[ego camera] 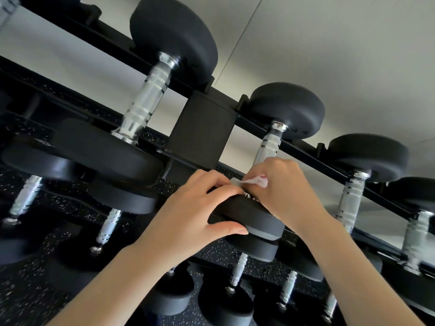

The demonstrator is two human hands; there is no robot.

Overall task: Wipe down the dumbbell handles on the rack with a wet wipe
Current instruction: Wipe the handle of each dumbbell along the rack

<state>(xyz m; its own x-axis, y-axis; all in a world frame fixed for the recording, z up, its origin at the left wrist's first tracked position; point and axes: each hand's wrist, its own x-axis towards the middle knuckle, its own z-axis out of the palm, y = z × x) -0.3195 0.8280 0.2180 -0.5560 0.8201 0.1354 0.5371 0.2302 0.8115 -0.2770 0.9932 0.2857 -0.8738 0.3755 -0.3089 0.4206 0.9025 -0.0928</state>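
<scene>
Left hand (193, 208) grips the dumbbell (254, 215) head; right hand (284, 191) fingers pinch the wipe (255, 181).

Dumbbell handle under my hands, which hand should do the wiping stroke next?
Right. The right hand already pinches the wet wipe against the handle, while the left hand grips the near weight head, probably steadying it.

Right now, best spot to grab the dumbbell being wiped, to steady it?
Probably the near rubber head, from the left and above, as the left hand does: thumb on its front face, fingers over the rim. That leaves the chrome handle free for the right hand and its wipe.
</scene>
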